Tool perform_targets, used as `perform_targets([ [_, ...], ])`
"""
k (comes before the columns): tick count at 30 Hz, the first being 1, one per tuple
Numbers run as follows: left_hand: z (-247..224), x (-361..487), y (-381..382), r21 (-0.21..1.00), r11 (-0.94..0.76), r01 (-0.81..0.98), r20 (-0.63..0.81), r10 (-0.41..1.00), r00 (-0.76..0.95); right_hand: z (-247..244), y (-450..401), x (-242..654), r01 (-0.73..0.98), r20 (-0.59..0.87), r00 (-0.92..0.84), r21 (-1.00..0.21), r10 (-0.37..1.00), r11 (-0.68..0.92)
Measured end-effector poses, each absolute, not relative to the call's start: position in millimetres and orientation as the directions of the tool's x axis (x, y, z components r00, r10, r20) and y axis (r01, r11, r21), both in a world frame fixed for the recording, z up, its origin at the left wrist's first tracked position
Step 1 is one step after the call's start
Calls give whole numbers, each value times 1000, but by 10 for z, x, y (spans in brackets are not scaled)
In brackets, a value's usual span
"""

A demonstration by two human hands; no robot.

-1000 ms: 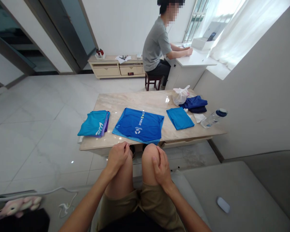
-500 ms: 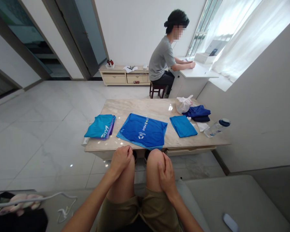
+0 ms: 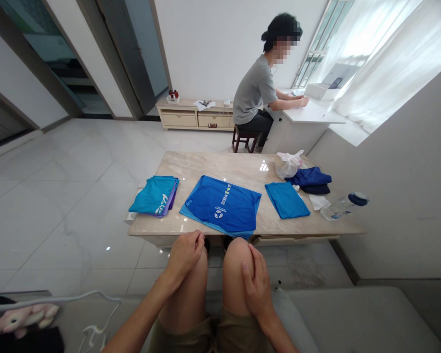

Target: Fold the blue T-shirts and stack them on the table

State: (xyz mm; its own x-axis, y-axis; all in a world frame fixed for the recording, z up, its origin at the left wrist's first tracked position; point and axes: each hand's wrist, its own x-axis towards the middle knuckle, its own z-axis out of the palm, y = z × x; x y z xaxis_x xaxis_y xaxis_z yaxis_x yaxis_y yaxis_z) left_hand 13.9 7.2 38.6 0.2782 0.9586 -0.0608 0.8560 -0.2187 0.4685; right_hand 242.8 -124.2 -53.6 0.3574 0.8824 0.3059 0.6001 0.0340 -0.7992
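Observation:
My left hand (image 3: 186, 251) rests on my left knee with its fingers curled together, nothing visible in it. On the outer side of my right knee lies my right hand (image 3: 256, 279), fingers spread over the skin. Beyond the knees, a blue printed cloth (image 3: 224, 203) lies flat over a lighter blue one on the marble-topped table (image 3: 220, 162). Left of it is a folded stack of teal and purple cloths (image 3: 155, 195); a folded blue cloth (image 3: 287, 200) lies to the right. Neither hand touches any cloth.
At the table's right end are a white plastic bag (image 3: 288, 164), dark blue cloth (image 3: 310, 177), a tissue (image 3: 319, 201) and a clear bottle (image 3: 341, 208). A person (image 3: 255, 90) sits at a white desk (image 3: 308, 113). A white cable (image 3: 66, 297) crosses the sofa at left.
The view has shifted slightly, so the table and the person appear farther right. Both hands stay on the knees, and the cloths keep their arrangement.

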Motion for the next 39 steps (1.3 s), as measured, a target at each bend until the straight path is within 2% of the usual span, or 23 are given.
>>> perform_targets([
  [15,367,111,111,425,-188,885,-99,963,252,-532,-1164,2388,559,286,354,-828,891,43],
  [22,382,165,122,398,-229,888,-84,955,284,-505,-1174,2353,527,269,367,-849,890,40],
  [26,403,188,104,374,-252,892,-97,946,308,-463,-1168,2368,453,218,377,-891,900,26],
  [28,409,195,94,345,-271,899,-93,943,320,-510,-1081,2466,337,142,383,-941,913,5],
  [30,406,198,93,314,-286,905,-85,941,327,-641,-926,2646,173,-6,412,-981,911,-85],
  [31,401,197,98,303,-295,906,-83,939,333,-733,-835,2759,89,-138,456,-976,879,-200],
  [33,389,190,118,286,-312,906,-85,934,348,-940,-654,2997,4,-410,541,-872,734,-490],
  [36,374,174,158,264,-324,909,-85,930,356,-1203,-433,3257,-27,-507,563,-801,653,-598],
  [39,377,179,182,242,-324,915,-90,931,353,-1344,-252,3323,-41,-561,505,-775,656,-631],
])
